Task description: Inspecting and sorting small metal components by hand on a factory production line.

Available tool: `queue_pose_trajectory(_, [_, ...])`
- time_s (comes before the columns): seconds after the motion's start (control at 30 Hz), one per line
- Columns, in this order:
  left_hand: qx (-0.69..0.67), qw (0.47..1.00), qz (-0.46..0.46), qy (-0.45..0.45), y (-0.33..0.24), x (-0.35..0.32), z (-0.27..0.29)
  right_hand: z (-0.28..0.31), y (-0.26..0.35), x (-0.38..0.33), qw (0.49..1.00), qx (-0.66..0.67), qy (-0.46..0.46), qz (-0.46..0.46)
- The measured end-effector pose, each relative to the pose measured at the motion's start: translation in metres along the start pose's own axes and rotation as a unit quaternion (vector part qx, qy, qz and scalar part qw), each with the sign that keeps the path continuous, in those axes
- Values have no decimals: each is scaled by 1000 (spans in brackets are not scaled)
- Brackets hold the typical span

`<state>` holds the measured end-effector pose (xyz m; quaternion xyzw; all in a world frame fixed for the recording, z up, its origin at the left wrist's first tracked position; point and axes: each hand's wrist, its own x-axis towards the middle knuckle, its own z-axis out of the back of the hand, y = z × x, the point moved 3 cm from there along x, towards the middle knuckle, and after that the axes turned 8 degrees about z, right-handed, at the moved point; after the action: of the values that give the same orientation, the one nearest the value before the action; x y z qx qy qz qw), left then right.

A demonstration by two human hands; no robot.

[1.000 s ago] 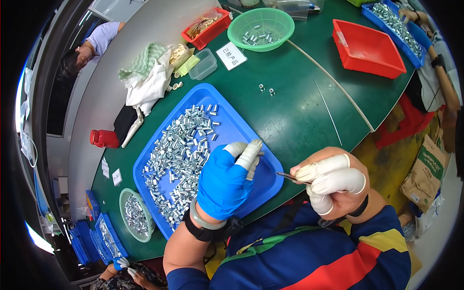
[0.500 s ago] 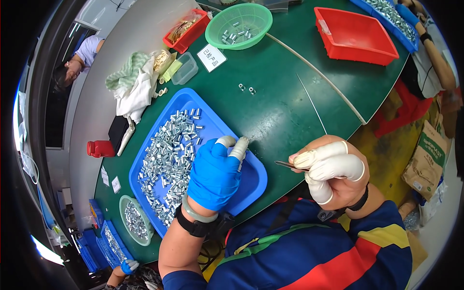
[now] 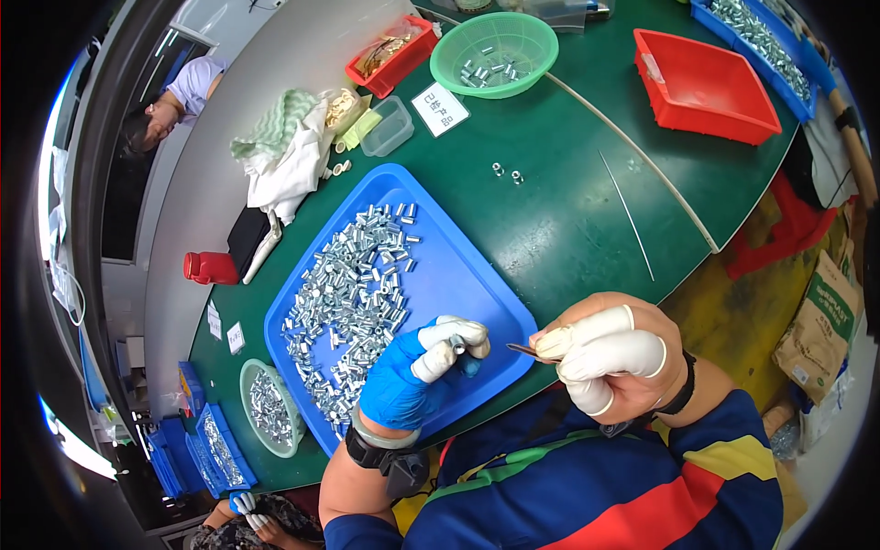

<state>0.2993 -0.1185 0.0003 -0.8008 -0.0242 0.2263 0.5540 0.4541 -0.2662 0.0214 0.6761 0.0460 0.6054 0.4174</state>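
My left hand [image 3: 403, 380], in a blue glove with white finger cots, pinches a small silver rivet nut [image 3: 457, 346] between thumb and fingers. It is above the near right part of a blue tray [image 3: 458, 261]. A heap of similar rivet nuts [image 3: 353, 293] lies in that tray. White finger cots also cover fingers of my right hand [image 3: 619, 357], which is closed around a thin pointed metal tool, perhaps tweezers [image 3: 522, 349]. Its tip points at the held nut across a small gap; my fingers hide the rest of it.
Two nuts [image 3: 508, 173] stand on the green table [image 3: 568, 229]. A thin rod [image 3: 627, 215] lies farther right. Beyond are a green basket [image 3: 445, 60] with some nuts and a red bin [image 3: 710, 87]. Another basket [image 3: 298, 422] sits left of the tray. Co-workers are at both sides.
My left hand has turned, bringing the rivet nut's round end into sight. My right hand has come closer to it with the pointed tool. The whole view has shifted slightly.
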Motion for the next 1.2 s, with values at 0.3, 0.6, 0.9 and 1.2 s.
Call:
queue_pose_trajectory(0.3, [-19, 999, -23, 26, 7, -9, 6, -20, 4, 7, 1000, -6, 9, 25])
queue_pose_trajectory(0.6, [-83, 996, -18, 19, 10, -20, 12, -20, -2, 11, 995, -83, 56, 29])
queue_pose_trajectory(0.9, [-279, 958, -8, -72, 18, -57, 64, 9, -64, -2, 872, -359, 331, 8])
queue_pose_trajectory(1.2, [-270, 948, -55, -157, 33, -95, 95, -26, -37, 35, 902, -235, 308, -190])
